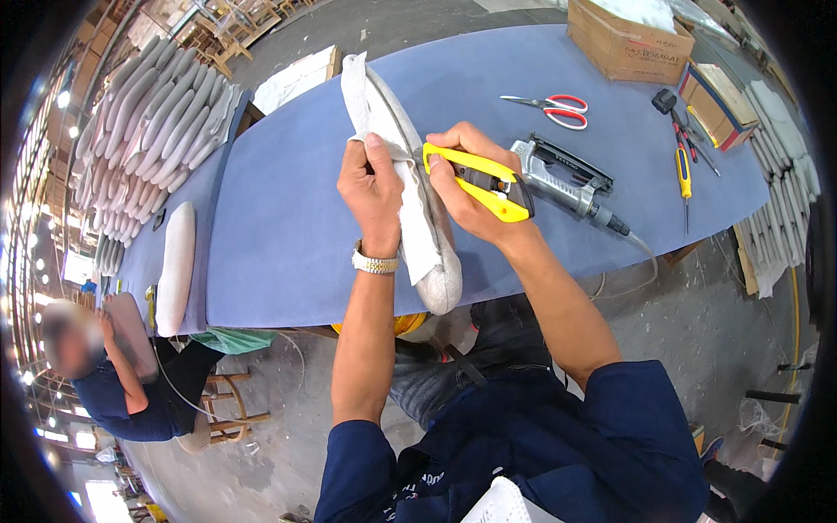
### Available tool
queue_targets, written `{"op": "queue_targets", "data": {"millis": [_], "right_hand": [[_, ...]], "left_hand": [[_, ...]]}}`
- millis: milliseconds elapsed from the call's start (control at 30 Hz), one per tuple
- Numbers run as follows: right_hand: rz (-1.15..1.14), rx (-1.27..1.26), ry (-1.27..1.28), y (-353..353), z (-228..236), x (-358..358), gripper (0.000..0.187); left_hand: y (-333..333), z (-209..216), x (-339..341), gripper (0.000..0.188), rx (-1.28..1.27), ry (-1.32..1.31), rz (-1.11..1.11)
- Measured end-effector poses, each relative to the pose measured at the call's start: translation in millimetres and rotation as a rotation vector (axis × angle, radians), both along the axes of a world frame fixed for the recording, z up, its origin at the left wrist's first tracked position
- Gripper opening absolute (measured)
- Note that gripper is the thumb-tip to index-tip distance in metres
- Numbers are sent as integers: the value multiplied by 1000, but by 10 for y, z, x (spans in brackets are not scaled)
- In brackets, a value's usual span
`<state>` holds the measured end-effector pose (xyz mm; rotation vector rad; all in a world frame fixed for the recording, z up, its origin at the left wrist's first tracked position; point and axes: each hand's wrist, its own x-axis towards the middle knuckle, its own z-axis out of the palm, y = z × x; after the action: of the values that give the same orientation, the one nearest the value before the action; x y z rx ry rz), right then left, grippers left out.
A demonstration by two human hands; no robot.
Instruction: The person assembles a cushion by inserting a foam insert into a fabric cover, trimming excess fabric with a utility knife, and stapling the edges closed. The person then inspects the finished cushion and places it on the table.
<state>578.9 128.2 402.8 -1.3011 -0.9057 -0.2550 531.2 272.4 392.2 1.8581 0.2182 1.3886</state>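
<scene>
Work on the edge of a white cloth [418, 231] is judged to be the step in hand; whether it is being trimmed or fastened cannot be told. The next move is judged to call for the cloth to be held taut and the tool to be kept in line with the seam.

At far left, stacked grey pads [157, 118] are noted, with a single pale pad [178, 266] lying nearer. The left hand [373, 181] is found clenched, the cloth being pinched between thumb and fingers. The long grey padded piece [443, 283] is located at the front edge of the blue table [288, 200], its near end projecting past it, with the cloth along its left side. A yellow-and-black hand tool [475, 163] is grasped firmly by the right hand [475, 218], its tip set at the padded piece.

To the right, red-handled scissors [547, 105], a metal air tool [554, 179] and a yellow screwdriver [683, 174] are observed lying unheld.
</scene>
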Motion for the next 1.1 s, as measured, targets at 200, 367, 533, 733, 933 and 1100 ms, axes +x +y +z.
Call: {"op": "queue_targets", "data": {"millis": [200, 367, 533, 733, 933, 1100], "right_hand": [[-45, -21, -58, -9, 36, -27, 13], [-78, -76, -86, -75, 28, -74, 13], [-68, -107, -76, -137, 16, -130, 13], [-101, -83, -90, -226, 7, -294, 19], [-77, -108, -72, -427, 33, -536, 20], [-26, -96, -50, -523, 60, -554, 14]], "left_hand": [[11, -15, -5, 40, -83, 3, 10], [-40, -38, 16, 40, -111, -6, 21], [-90, -26, -8, 40, -117, -36, 37], [-154, 0, -18, 41, -235, -103, 13], [-144, 22, -43, 43, -253, -113, 104], [-189, 127, -100, 41, -89, -120, 125]]}}
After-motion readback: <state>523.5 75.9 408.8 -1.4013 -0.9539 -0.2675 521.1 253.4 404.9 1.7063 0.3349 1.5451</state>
